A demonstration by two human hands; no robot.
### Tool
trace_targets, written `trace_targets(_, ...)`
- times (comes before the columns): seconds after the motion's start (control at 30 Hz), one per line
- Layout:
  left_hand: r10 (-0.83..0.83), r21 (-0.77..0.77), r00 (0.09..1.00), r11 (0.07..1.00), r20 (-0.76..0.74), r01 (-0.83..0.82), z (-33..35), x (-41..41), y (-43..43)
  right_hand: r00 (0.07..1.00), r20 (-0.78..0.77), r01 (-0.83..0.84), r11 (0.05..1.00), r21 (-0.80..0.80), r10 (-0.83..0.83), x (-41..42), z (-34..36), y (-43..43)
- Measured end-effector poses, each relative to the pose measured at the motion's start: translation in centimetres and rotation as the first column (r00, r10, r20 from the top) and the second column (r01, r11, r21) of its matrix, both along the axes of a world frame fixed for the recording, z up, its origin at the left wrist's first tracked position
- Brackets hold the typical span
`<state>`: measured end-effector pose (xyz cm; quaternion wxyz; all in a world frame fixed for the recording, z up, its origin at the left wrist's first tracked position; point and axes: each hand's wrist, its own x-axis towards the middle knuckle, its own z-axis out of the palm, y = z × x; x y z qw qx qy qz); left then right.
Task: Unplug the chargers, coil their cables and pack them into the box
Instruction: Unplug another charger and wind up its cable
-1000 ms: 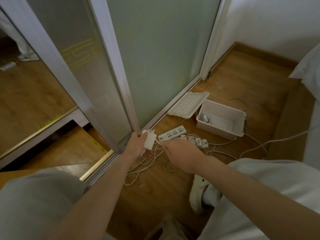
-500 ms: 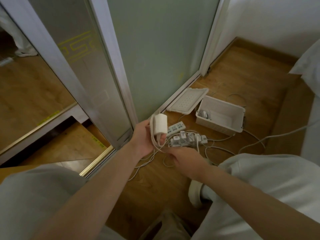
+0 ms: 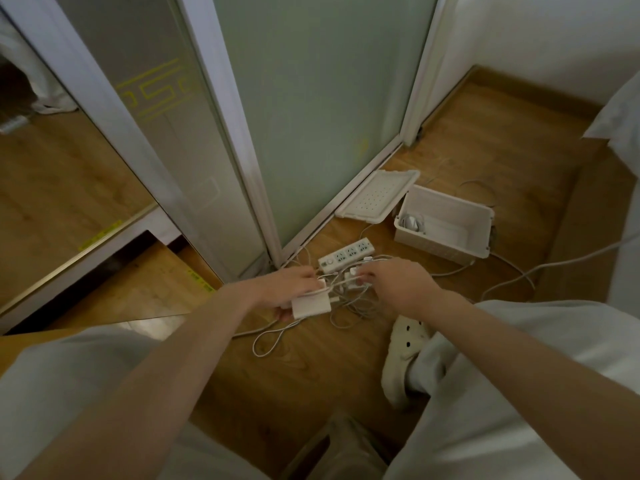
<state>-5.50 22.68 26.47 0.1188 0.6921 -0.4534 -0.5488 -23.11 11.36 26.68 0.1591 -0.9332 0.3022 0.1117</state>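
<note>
— How are the arms set?
— Both bare forearms reach forward and down, converging low in front of the body.
— The left?
— The left hand (image 3: 287, 289) lies thumb-side up, its fingers curled round a white charger (image 3: 310, 305).
— And the right?
— The right hand (image 3: 394, 285) is knuckles-up, just beside the left, its fingertips (image 3: 362, 277) bent down and pinching a cable (image 3: 341, 283).

This is a home, most likely a bedroom. A warm brown wood-plank floor (image 3: 485, 140) lies beneath both hands. Beyond the left hand (image 3: 284, 289), to its left, stands a tall pale-framed mirror panel (image 3: 69, 168). Ahead of both hands is a frosted greenish glass door (image 3: 311, 98). Far right of the right hand (image 3: 394, 285) hangs white fabric, probably bedding (image 3: 620, 126). Nearer the person than that hand is a cream perforated slipper (image 3: 405, 344).
</note>
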Motion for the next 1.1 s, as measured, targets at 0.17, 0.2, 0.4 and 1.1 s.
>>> trace_targets(0.17, 0.139, -0.172, 0.977, 0.979, 0.159, -0.112, -1.4, -0.6, 0.1, 0.990, 0.115, 0.075, 0.994, 0.075, -0.083, 1.2, 0.2, 1.2)
trace_targets(0.2, 0.187, -0.206, 0.966, 0.967, 0.178, -0.149, -1.7, -0.7, 0.0, 0.989, 0.121, 0.078, 0.992, 0.100, -0.090, 1.4, 0.3, 1.5)
trace_targets(0.4, 0.530, -0.352, 0.848, 0.788, -0.031, -0.505, -2.0, -2.2, -0.4, 0.956, 0.238, 0.129, 0.975, 0.183, -0.172, 1.7, 1.5, 3.1)
trace_targets(1.1, 0.660, -0.056, 0.482, 0.557, -0.576, -0.829, -0.2, -5.2, -0.8, 0.699, 0.341, 0.375, 0.728, 0.574, -0.628, 0.9, 0.4, 6.0)
